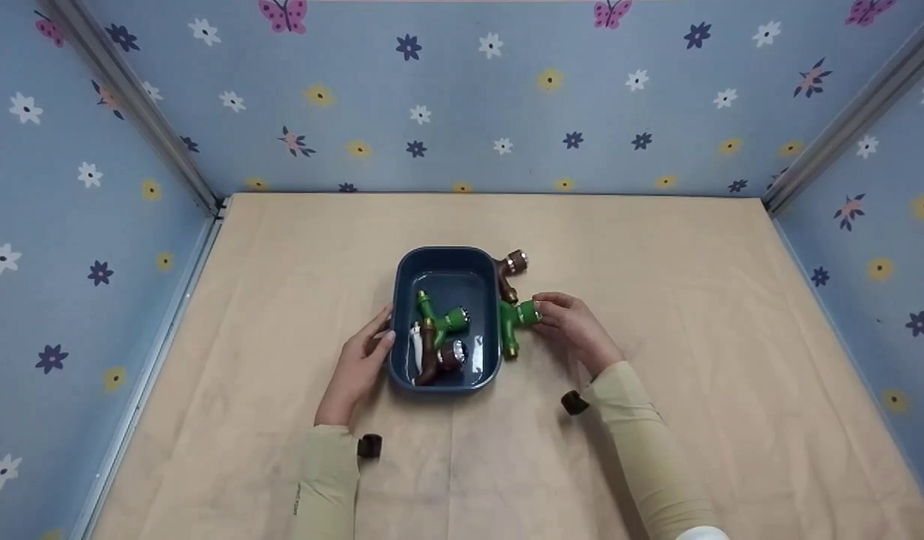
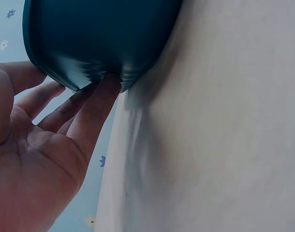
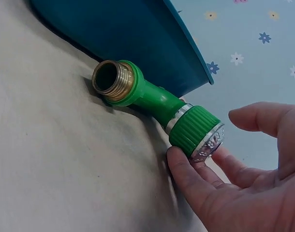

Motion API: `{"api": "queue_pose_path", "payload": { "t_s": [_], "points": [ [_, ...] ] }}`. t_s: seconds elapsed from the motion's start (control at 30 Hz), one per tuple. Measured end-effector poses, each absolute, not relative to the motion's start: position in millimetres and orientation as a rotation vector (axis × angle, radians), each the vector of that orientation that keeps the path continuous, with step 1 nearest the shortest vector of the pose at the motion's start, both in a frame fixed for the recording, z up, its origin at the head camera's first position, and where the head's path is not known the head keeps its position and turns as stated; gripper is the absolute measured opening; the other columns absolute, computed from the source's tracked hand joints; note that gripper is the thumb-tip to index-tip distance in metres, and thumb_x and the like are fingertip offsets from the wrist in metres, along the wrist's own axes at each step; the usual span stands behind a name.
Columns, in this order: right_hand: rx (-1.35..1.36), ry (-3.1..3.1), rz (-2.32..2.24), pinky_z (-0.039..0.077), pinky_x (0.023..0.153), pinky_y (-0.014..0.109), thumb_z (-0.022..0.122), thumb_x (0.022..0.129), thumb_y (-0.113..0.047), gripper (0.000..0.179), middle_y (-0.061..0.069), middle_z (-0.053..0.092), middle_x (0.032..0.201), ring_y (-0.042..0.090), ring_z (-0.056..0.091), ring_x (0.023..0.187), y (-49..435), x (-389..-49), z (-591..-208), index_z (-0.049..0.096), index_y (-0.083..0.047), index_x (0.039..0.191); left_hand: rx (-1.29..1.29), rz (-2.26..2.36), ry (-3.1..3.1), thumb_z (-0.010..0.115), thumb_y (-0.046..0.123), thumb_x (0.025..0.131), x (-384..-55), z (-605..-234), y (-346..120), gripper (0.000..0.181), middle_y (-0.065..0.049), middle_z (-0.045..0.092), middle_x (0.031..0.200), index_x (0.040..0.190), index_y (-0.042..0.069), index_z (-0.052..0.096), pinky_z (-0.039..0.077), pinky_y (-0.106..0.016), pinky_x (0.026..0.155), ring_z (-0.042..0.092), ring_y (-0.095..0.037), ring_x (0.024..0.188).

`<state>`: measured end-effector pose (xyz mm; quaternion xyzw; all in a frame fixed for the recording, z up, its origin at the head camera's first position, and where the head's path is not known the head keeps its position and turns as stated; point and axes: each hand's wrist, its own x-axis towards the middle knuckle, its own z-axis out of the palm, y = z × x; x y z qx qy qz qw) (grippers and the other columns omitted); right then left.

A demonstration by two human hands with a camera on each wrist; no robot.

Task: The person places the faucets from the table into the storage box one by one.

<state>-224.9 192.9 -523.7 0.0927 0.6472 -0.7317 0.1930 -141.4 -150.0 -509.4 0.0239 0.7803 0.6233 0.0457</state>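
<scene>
A dark blue plastic bin (image 1: 447, 259) stands mid-table. My left hand (image 1: 362, 367) rests its fairly straight fingertips against the bin's left wall; the left wrist view shows the fingers (image 2: 96, 113) on that wall. Inside the bin lie a green tap (image 1: 439, 322), a brown tap (image 1: 430, 352) and a slim white piece (image 1: 417, 349). Outside its right wall is another green tap (image 1: 511, 326) with a brass threaded end. My right hand (image 1: 578, 330) touches that tap's ribbed knob (image 3: 193, 130) with its fingers, while the thumb (image 3: 254, 118) stays apart from it.
A second brown tap (image 1: 514, 262) lies beyond the green one, close along the bin's right side. Beige cloth (image 1: 694, 337) covers the table. Blue flowered panels (image 1: 462, 112) enclose it at the back and both sides.
</scene>
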Motion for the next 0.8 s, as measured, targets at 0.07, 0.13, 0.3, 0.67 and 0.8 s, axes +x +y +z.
{"api": "queue_pose_path", "payload": {
  "t_s": [0.07, 0.13, 0.3, 0.67, 0.8],
  "points": [
    [0.248, 1.841, -2.034, 0.043, 0.099, 0.043, 0.057, 0.094, -0.005, 0.033, 0.016, 0.060, 0.109, 0.022, 0.062, 0.095, 192.2, -224.9, -524.6, 0.050, 0.008, 0.124, 0.072, 1.901, 2.384, 0.049, 0.011, 0.101, -141.6, -509.8, -150.1, 0.048, -0.011, 0.038, 0.148, 0.147, 0.008, 0.036, 0.037, -0.042, 0.104, 0.047, -0.033, 0.126],
    [0.243, 1.853, -2.022, 0.045, 0.097, 0.041, 0.058, 0.093, -0.003, 0.035, 0.017, 0.058, 0.113, 0.023, 0.062, 0.096, 191.5, -224.7, -525.4, 0.050, 0.008, 0.125, 0.073, 1.900, 2.383, 0.049, 0.011, 0.101, -141.8, -510.8, -150.4, 0.048, -0.012, 0.038, 0.148, 0.147, 0.008, 0.036, 0.037, -0.042, 0.104, 0.047, -0.033, 0.125],
    [0.245, 1.857, -2.011, 0.046, 0.095, 0.040, 0.059, 0.090, -0.001, 0.042, 0.018, 0.055, 0.118, 0.023, 0.061, 0.097, 189.4, -225.5, -526.5, 0.048, 0.009, 0.129, 0.065, 1.912, 2.386, 0.049, 0.016, 0.101, -147.8, -527.9, -153.5, 0.049, -0.013, 0.042, 0.146, 0.148, 0.011, 0.037, 0.038, -0.043, 0.103, 0.048, -0.030, 0.124],
    [0.222, 1.881, -2.021, 0.046, 0.096, 0.042, 0.061, 0.088, 0.002, 0.038, 0.019, 0.057, 0.114, 0.024, 0.063, 0.095, 191.8, -221.6, -526.5, 0.051, 0.008, 0.124, 0.077, 1.930, 2.429, 0.052, 0.025, 0.100, -151.8, -545.2, -154.9, 0.047, -0.008, 0.047, 0.142, 0.146, 0.022, 0.042, 0.042, -0.041, 0.099, 0.052, -0.025, 0.120],
    [0.212, 1.870, -2.021, 0.045, 0.097, 0.043, 0.059, 0.089, 0.003, 0.039, 0.019, 0.057, 0.115, 0.023, 0.063, 0.095, 194.0, -219.1, -526.1, 0.049, 0.010, 0.126, 0.067, 1.929, 2.436, 0.051, 0.023, 0.100, -151.6, -545.0, -154.8, 0.047, -0.008, 0.047, 0.142, 0.146, 0.020, 0.042, 0.042, -0.040, 0.099, 0.053, -0.024, 0.119]
  ]
}}
